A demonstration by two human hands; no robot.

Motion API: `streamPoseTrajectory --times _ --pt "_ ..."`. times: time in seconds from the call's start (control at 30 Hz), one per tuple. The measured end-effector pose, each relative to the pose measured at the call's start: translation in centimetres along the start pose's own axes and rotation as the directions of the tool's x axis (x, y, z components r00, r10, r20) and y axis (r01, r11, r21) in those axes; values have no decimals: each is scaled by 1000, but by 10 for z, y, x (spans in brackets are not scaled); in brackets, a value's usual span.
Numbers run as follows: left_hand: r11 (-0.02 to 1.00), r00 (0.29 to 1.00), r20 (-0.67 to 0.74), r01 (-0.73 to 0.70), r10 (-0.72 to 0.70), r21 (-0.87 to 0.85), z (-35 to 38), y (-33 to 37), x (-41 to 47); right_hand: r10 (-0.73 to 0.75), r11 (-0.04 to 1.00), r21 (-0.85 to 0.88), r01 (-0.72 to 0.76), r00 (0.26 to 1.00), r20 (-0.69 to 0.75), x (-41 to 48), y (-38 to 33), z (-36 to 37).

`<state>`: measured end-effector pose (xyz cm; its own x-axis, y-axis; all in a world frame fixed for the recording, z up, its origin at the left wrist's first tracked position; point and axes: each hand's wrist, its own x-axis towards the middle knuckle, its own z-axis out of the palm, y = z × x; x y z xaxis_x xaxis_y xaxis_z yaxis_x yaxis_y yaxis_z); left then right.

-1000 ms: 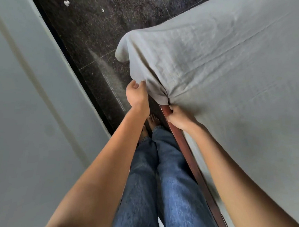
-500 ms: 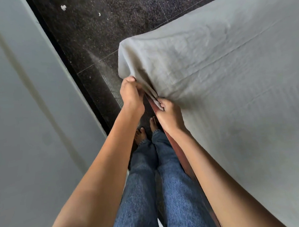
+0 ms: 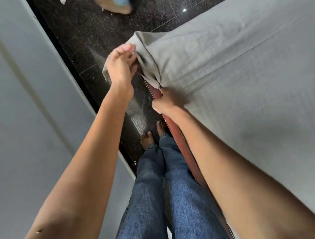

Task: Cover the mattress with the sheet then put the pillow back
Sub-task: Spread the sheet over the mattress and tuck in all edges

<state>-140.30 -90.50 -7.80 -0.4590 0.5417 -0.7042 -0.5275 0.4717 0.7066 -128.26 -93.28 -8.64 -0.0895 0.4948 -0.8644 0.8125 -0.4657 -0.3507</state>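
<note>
Sheet (image 3: 245,93) lies spread over the mattress, grey and lightly creased, covering all of the top in view. The mattress itself is hidden beneath it. Pillow not in view.

Bed rail (image 3: 181,147), red-brown wood, runs along the near edge and is likely where the cloth gets tucked.

Right hand (image 3: 165,102): grip closed on a gathered bunch of sheet at the rail, apparently pinning the side so the corner can be folded.

Left hand (image 3: 122,65), blurred: fingers mostly straight against the loose corner flap. Grip looks open, seemingly guiding the flap down.

Corner tuck unfinished.
</note>
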Motion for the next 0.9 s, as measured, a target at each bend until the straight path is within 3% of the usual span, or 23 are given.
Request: streamPoseTrajectory --times 0.07,0.13,0.27,0.33,0.4,0.47,0.53,0.67,0.8,0.9 --pt "976 984 -145 -77 107 203 -3 -20 -3 39 996 -88 -31 995 88 8 -6 -8" --pt "926 965 -232 -26 121 376 -6 -39 -4 81 994 -92 -65 980 182 13 -9 -17" --pt "891 979 -139 196 -151 409 -4 -59 -8 96 978 136 -155 926 365 10 -7 -27" --pt "921 986 -139 135 -90 365 -2 -52 -4 -14 940 328 -94 950 313 0 12 -18" --pt "941 991 -129 67 -25 331 2 -37 7 -132 819 573 -15 968 214 -20 32 -7" --pt "931 993 -118 37 6 362 10 -22 18 -143 661 750 22 985 96 -37 46 -3" --pt "924 990 -144 44 12 381 17 -17 29 -73 589 806 53 997 -12 -43 51 -8" --pt "938 988 -151 79 -29 338 33 -15 33 -83 684 714 149 988 -128 -26 35 -18" --pt "932 985 -169 89 -31 352 43 4 54 -97 829 513 223 960 -262 -3 7 -18" --pt "908 992 -111 106 -66 405 46 25 76 -38 890 417 183 942 -332 -5 1 -20"
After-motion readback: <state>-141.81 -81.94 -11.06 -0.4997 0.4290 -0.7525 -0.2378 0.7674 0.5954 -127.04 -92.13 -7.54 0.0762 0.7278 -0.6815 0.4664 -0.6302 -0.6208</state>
